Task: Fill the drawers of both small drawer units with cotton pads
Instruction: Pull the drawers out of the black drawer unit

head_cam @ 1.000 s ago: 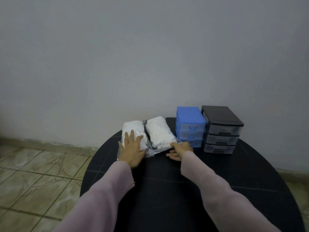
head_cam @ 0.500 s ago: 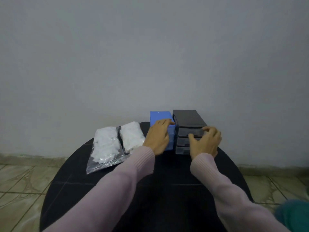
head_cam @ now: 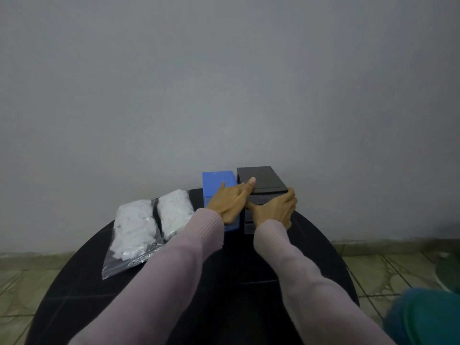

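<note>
Resting at about twelve o'clock on the round black bench, the blue drawer unit and the black drawer unit stand touching side by side against the wall. The left hand lies across the blue unit's front with its thumb on the black unit's top, while the right hand curls round the black unit's front right corner. Two clear bags of cotton pads lie together at ten o'clock, just beside the blue unit.
</note>
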Action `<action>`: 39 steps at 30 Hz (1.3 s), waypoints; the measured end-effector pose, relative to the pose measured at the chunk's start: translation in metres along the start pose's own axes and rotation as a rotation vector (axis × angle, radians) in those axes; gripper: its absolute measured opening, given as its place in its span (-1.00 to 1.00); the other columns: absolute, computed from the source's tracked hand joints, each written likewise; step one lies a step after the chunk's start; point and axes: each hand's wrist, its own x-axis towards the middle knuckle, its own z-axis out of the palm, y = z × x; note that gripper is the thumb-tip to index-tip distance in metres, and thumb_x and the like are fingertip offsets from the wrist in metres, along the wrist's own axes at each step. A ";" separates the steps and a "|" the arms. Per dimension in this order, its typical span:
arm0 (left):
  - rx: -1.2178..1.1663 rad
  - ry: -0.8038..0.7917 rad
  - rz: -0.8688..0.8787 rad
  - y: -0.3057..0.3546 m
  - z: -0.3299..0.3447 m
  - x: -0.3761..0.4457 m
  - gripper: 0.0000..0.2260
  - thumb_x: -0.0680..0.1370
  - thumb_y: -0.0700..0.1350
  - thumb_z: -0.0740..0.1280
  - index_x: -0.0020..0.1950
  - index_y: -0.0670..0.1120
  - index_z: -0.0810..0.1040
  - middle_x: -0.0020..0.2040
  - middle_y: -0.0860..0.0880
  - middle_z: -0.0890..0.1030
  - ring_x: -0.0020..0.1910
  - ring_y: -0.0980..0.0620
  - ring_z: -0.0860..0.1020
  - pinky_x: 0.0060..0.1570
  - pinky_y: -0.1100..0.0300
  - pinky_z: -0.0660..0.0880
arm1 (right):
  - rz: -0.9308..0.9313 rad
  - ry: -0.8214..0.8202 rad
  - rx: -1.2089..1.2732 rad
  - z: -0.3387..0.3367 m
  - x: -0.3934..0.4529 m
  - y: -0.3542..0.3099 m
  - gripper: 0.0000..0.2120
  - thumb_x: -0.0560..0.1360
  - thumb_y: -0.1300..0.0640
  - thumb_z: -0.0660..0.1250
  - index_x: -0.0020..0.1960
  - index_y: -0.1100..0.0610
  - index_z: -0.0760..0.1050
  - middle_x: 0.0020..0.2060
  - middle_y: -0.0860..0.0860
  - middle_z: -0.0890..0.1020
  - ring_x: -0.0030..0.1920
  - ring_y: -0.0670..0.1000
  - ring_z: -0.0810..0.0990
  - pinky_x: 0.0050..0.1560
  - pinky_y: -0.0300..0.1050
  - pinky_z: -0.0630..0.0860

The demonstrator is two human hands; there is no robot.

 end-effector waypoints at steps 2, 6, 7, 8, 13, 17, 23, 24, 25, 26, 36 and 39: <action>0.015 -0.015 -0.006 0.002 -0.002 -0.001 -0.45 0.63 0.16 -0.21 0.50 -0.05 0.24 0.49 -0.06 0.26 0.49 0.05 0.15 0.45 0.14 -0.21 | -0.029 -0.012 -0.015 -0.001 0.003 0.001 0.09 0.22 -0.08 0.57 0.47 0.21 -0.04 0.35 0.16 0.25 0.35 0.15 0.27 0.24 0.09 0.36; 0.020 -0.034 -0.014 0.008 -0.004 -0.003 -0.45 0.63 0.14 -0.21 0.50 -0.06 0.23 0.47 -0.09 0.30 0.49 -0.02 0.15 0.44 0.15 -0.18 | -0.107 -0.029 -0.117 -0.006 0.006 0.003 0.14 0.23 -0.21 0.52 0.49 0.17 -0.13 0.29 0.17 0.30 0.27 0.17 0.37 0.17 0.05 0.38; 0.021 -0.046 -0.024 0.009 -0.005 -0.004 -0.46 0.64 0.13 -0.22 0.51 -0.06 0.22 0.47 -0.11 0.31 0.48 -0.06 0.15 0.44 0.14 -0.17 | -0.122 -0.026 -0.155 -0.007 0.005 0.004 0.14 0.23 -0.23 0.50 0.49 0.16 -0.13 0.25 0.17 0.33 0.23 0.17 0.39 0.15 0.04 0.38; 0.019 -0.057 -0.036 0.010 -0.005 -0.004 -0.46 0.64 0.14 -0.22 0.51 -0.05 0.21 0.46 -0.12 0.32 0.48 -0.09 0.15 0.44 0.12 -0.14 | -0.134 -0.022 -0.192 -0.007 0.005 0.004 0.13 0.23 -0.25 0.49 0.49 0.15 -0.13 0.23 0.18 0.34 0.20 0.17 0.41 0.15 0.03 0.38; 0.043 -0.053 -0.079 0.013 -0.004 -0.005 -0.43 0.61 0.20 -0.24 0.51 0.02 0.20 0.48 -0.10 0.29 0.47 -0.12 0.16 0.40 0.04 0.07 | -0.145 -0.027 -0.357 -0.009 0.004 0.002 0.09 0.25 -0.31 0.42 0.48 0.11 -0.14 0.18 0.20 0.33 0.17 0.19 0.39 0.24 0.05 0.30; 0.039 -0.056 -0.073 0.014 -0.002 -0.005 -0.44 0.61 0.19 -0.24 0.52 0.00 0.17 0.51 -0.08 0.22 0.49 -0.09 0.13 0.42 0.05 0.04 | -0.140 -0.047 -0.403 -0.008 0.005 0.004 0.09 0.25 -0.34 0.40 0.48 0.09 -0.16 0.22 0.21 0.31 0.22 0.20 0.37 0.32 0.11 0.22; 0.017 -0.055 -0.093 0.013 -0.003 -0.004 -0.42 0.60 0.22 -0.24 0.52 0.01 0.19 0.50 -0.08 0.25 0.48 -0.10 0.17 0.41 0.04 0.08 | -0.139 -0.037 -0.441 -0.006 0.006 0.004 0.07 0.27 -0.36 0.37 0.46 0.15 -0.12 0.23 0.21 0.31 0.25 0.22 0.37 0.40 0.13 0.12; 0.024 -0.057 -0.093 0.013 -0.003 -0.004 -0.42 0.60 0.22 -0.24 0.52 0.01 0.19 0.50 -0.08 0.25 0.48 -0.10 0.17 0.41 0.04 0.09 | -0.149 -0.037 -0.456 -0.006 0.006 0.004 0.06 0.27 -0.36 0.37 0.46 0.16 -0.12 0.23 0.21 0.31 0.26 0.22 0.38 0.42 0.12 0.09; 0.034 -0.058 -0.096 0.014 -0.003 -0.004 -0.42 0.60 0.22 -0.24 0.52 0.01 0.19 0.49 -0.08 0.26 0.48 -0.09 0.17 0.41 0.03 0.09 | -0.158 -0.037 -0.467 -0.006 0.005 0.003 0.06 0.27 -0.36 0.36 0.45 0.17 -0.11 0.22 0.21 0.31 0.26 0.22 0.38 0.43 0.11 0.08; 0.046 -0.058 -0.101 0.013 -0.003 -0.004 -0.42 0.61 0.21 -0.24 0.52 0.01 0.18 0.49 -0.08 0.26 0.48 -0.09 0.17 0.41 0.03 0.09 | -0.163 -0.036 -0.472 -0.006 0.005 0.003 0.05 0.27 -0.36 0.36 0.45 0.17 -0.10 0.22 0.21 0.31 0.25 0.22 0.38 0.43 0.10 0.10; 0.118 -0.014 -0.115 0.009 0.001 0.001 -0.49 0.66 0.06 -0.21 0.49 -0.11 0.24 0.36 -0.17 0.43 0.29 -0.12 0.39 0.25 0.09 0.29 | -0.190 -0.054 -0.402 -0.012 -0.008 0.011 0.03 0.24 -0.33 0.41 0.40 0.22 0.01 0.19 0.18 0.29 0.17 0.19 0.36 0.32 0.06 0.28; 0.142 -0.024 -0.101 0.009 0.001 0.001 -0.51 0.67 0.04 -0.21 0.52 -0.09 0.18 0.45 -0.12 0.33 0.39 -0.10 0.32 0.33 0.10 0.23 | -0.191 -0.064 -0.492 -0.020 -0.018 0.019 0.06 0.22 -0.43 0.34 0.43 0.17 -0.03 0.22 0.17 0.27 0.25 0.18 0.32 0.37 0.08 0.21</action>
